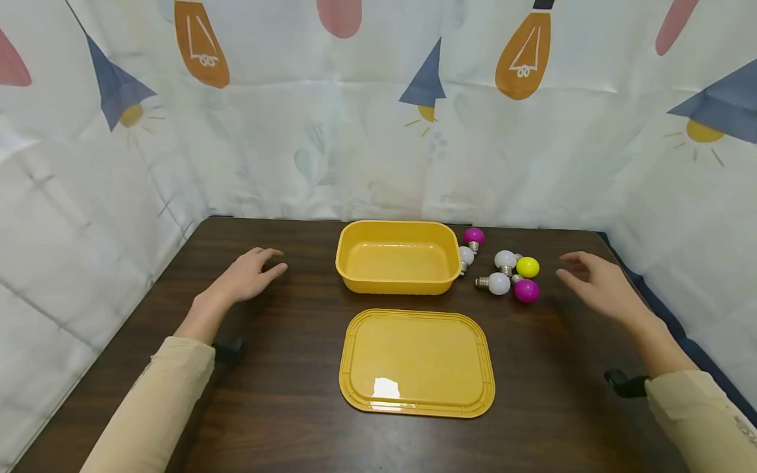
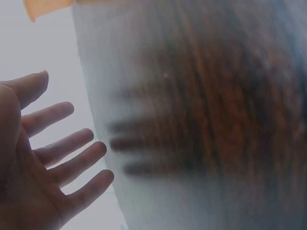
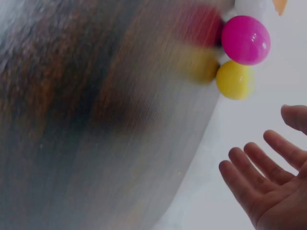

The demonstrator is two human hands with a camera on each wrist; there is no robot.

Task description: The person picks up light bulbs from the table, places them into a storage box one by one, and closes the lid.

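Lamp-printed pale cloth (image 1: 367, 131) hangs behind the dark wooden table (image 1: 266, 407) on my feed. Small dark marks on the right sleeve (image 1: 694, 417), itself cropped by the frame edge, are too tiny for me to read. My right wrist view cuts off a pale round shape (image 3: 250, 6) at its top edge, and the table there is blurred. Beside the yellow tub (image 1: 397, 287), whose glossy inner floor I can see, lie two magenta bulbs (image 1: 526, 291), three white bulbs (image 1: 499, 283) and one yellow bulb (image 1: 527, 267). One flat yellow tray (image 1: 416, 363) lies in front of the tub. I have the left hand (image 1: 244, 279) left of the tub, fingers apart; the right hand (image 1: 606, 290), fingers also apart, hovers near the yellow bulb, not touching it.
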